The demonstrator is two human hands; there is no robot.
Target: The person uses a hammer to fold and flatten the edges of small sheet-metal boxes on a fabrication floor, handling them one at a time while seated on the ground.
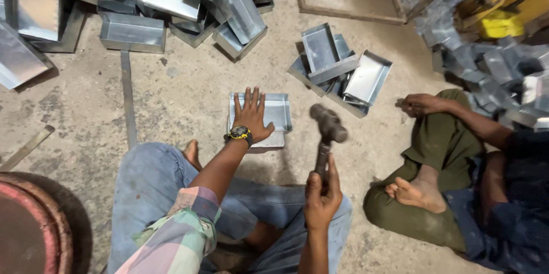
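Left hand (251,115) flat in metal tray (277,111), right hand (321,197) gripping hammer (327,128)

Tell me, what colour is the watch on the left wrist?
The watch is yellow and black, seen in the head view.

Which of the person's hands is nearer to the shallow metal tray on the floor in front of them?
Left. The left hand lies flat on the metal tray; the right hand is well back from it, gripping a hammer beside its right edge.
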